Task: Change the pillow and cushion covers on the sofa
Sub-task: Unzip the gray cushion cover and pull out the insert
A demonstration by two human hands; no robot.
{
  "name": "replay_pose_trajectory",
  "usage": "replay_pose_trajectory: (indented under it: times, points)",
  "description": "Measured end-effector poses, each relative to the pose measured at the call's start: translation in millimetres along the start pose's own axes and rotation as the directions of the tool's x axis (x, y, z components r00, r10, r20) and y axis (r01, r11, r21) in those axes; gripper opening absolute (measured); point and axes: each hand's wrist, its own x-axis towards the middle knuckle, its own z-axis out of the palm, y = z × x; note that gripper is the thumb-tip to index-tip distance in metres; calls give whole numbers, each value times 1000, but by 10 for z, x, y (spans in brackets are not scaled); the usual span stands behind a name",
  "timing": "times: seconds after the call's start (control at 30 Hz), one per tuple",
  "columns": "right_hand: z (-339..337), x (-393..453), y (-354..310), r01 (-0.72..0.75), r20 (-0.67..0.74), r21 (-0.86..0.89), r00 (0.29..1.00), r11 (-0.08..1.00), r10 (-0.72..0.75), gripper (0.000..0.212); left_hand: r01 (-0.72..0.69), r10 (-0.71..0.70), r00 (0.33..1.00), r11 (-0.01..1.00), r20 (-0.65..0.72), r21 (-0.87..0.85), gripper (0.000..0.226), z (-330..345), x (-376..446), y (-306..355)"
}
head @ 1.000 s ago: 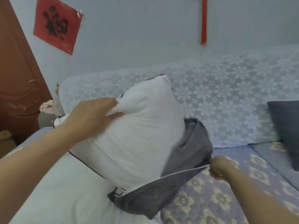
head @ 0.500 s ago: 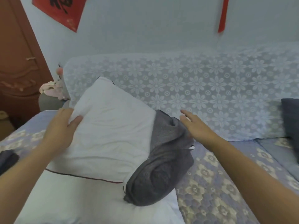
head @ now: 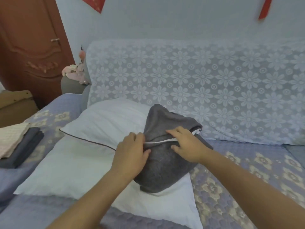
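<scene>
A white pillow insert (head: pixel 107 123) lies against the sofa back, on top of a second white pillow (head: pixel 66 171) with dark piping. A grey cover (head: pixel 161 169) bunches over the insert's right end. Its white-trimmed opening edge runs between my hands. My left hand (head: pixel 132 152) pinches that edge at its left end, thumb under and fingers curled over. My right hand (head: pixel 186 144) grips the same edge further right, fingers lying over the fabric and thumb below it.
Folded cream and dark grey covers (head: pixel 16 142) are stacked on the seat at the left. A white lace throw (head: pixel 198 88) drapes the sofa back. The floral quilted seat (head: pixel 247 179) extends right. A brown door (head: pixel 29 47) and a cardboard box (head: pixel 14 104) stand at far left.
The insert went from held upright to lying flat on the lower pillow. My left hand left the insert's corner, and both hands came together on the grey cover's edge.
</scene>
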Motion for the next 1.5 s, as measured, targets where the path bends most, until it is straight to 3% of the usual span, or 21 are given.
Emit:
replay_pose_trajectory:
  times: [0.07, 0.1, 0.2, 0.3, 0.33, 0.43, 0.5, 0.57, 0.6, 0.7, 0.73, 0.8, 0.87, 0.93, 1.0, 1.03, 1.1, 1.17, 1.27, 1.4, 1.5]
  points:
    - [60, -32, 165, -84, -56, -40, 995, 996, 81, 60, 184, -172, 981, 971, 88, -151, 25, 71, -153, 53]
    - [91, -22, 224, -108, -110, -63, 989, 992, 101, 55, 201, -173, 974, 958, 146, -207, 22, 134, -254, 131]
    - [142, 61, 273, -101, -259, -126, 964, 987, 65, 34, -66, 128, 946, 975, 297, -210, 21, 339, -663, 612]
    - [176, -30, 378, -2, -357, -249, 930, 969, -90, 21, -424, 447, 769, 892, 457, -160, 27, 376, -844, 1010]
    - [179, -144, 472, 16, -386, -295, 913, 955, -134, 22, -467, 488, 771, 870, 409, -158, 21, 339, -755, 1029]
    - [207, -780, 957, -51, -418, -419, 897, 907, -142, 21, -475, 468, 880, 871, -79, -126, 31, 285, -125, 885]
    - [255, -1351, 1334, -129, -360, -484, 931, 865, -62, 22, -371, 361, 919, 927, -158, -44, 42, 269, 474, 703]
    - [252, -1822, 1528, -238, -223, -543, 965, 805, 135, 25, -153, 137, 980, 983, 145, 104, 58, 310, 955, 466]
    - [244, -1977, 1551, -318, -130, -574, 945, 755, 299, 22, -69, 22, 962, 984, 273, 166, 61, 376, 1104, 340]
    - [380, -2201, 1613, -424, 250, -527, 751, 736, 611, 26, 79, -146, 894, 982, 424, 170, 64, 610, 1123, 44]
    - [411, -2174, 1569, -439, 382, -445, 694, 780, 610, 29, 74, -156, 896, 976, 416, 206, 61, 676, 1045, -65]
    - [376, -1969, 1439, -462, 505, -294, 668, 837, 546, 39, -45, -62, 951, 941, 302, 336, 51, 730, 867, -283]
    - [220, -1644, 1326, -523, 432, -223, 704, 823, 564, 41, -177, 137, 982, 908, 131, 380, 49, 696, 710, -494]
    - [-38, -1242, 1216, -631, 97, -19, 771, 776, 629, 30, -239, 278, 958, 909, -70, 341, 45, 605, 514, -703]
    - [-296, -816, 1094, -611, -182, 292, 720, 736, 670, 22, -247, 312, 927, 925, -208, 289, 37, 434, 283, -806]
    - [-404, -626, 1013, -575, -202, 432, 689, 694, 697, 28, -251, 326, 911, 924, -252, 287, 35, 363, 159, -820]
    - [-579, -310, 853, -505, -82, 599, 734, 622, 675, 56, -272, 356, 901, 909, -248, 315, 31, 244, -69, -827]
    - [-664, -97, 655, -519, 99, 568, 814, 639, 573, 70, -309, 393, 898, 884, -199, 350, 31, 112, -243, -830]
    - [-697, -35, 249, -445, 291, 284, 884, 849, 366, 44, -395, 458, 875, 861, -154, 320, 41, -215, -324, -789]
    - [-555, -221, -153, -221, 78, 375, 975, 900, 207, 23, -445, 497, 840, 860, -216, 250, 41, -562, 116, -323]
    - [-536, -456, -156, -126, -158, 256, 973, 958, 171, 30, -464, 494, 869, 838, -36, 286, 47, -544, 737, -55]
